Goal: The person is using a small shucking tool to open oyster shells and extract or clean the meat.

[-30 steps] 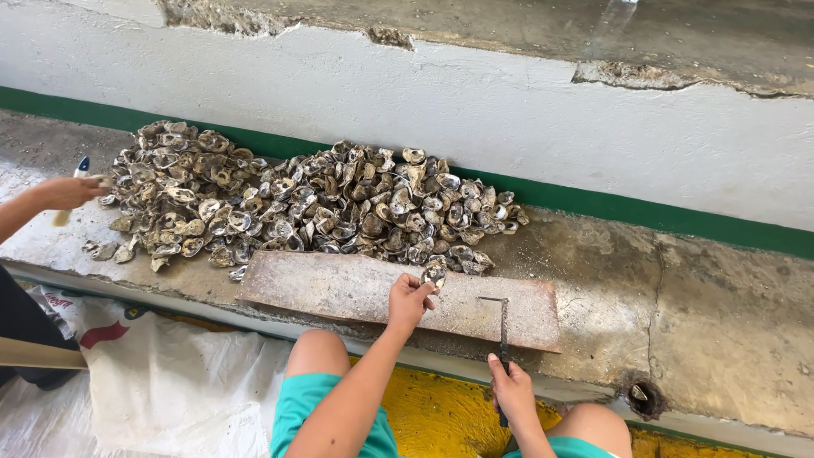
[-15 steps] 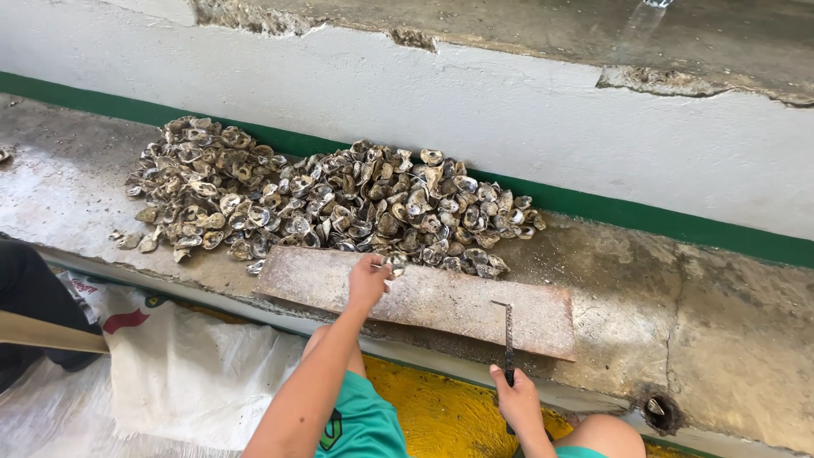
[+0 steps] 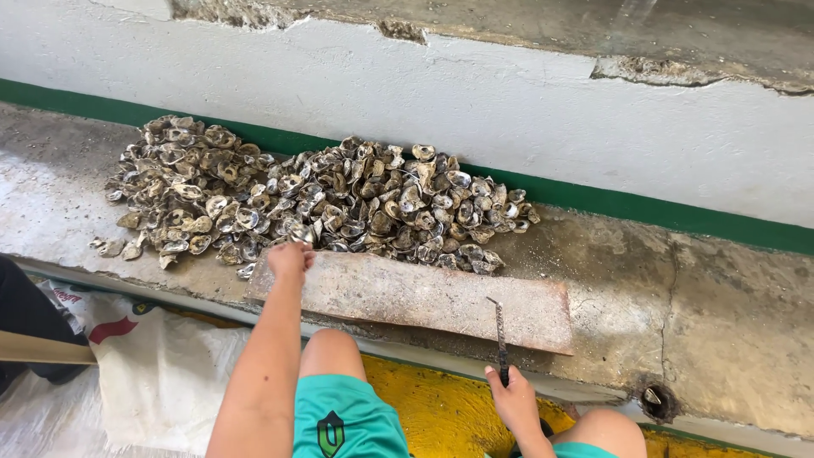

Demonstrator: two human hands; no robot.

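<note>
Left hand (image 3: 290,257) moved from board centre to board's left end, now at edge of shell pile (image 3: 314,199). Other person's hand at frame left gone from view.

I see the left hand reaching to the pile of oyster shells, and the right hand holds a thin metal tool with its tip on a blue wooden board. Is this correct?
Almost. The head view shows the board is reddish-brown, not blue. The rest holds: the left hand reaches to the edge of the pile of oyster shells, and the right hand holds the thin metal tool with its tip on the board.
</note>
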